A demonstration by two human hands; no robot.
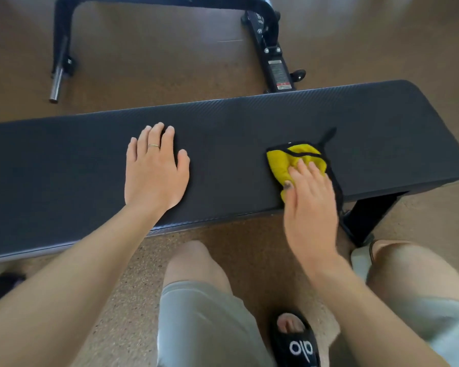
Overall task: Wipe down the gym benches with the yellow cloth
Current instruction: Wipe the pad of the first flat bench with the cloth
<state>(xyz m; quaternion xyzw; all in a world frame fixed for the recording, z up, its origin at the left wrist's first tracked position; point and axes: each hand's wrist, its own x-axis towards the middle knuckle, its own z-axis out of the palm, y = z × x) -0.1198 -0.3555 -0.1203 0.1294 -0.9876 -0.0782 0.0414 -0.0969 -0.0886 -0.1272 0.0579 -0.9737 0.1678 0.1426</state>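
Observation:
A long black padded gym bench runs across the view from left to right. My left hand lies flat on its middle, palm down, fingers slightly apart, holding nothing. A yellow cloth with black edging is bunched on the right part of the pad. My right hand presses down on the cloth's near side, fingers spread over it, so part of the cloth is hidden under the palm.
A black metal equipment frame with a steel peg stands on the brown floor beyond the bench. The bench's black leg drops near my right knee. My bent knees and a black slide sandal are below the bench edge.

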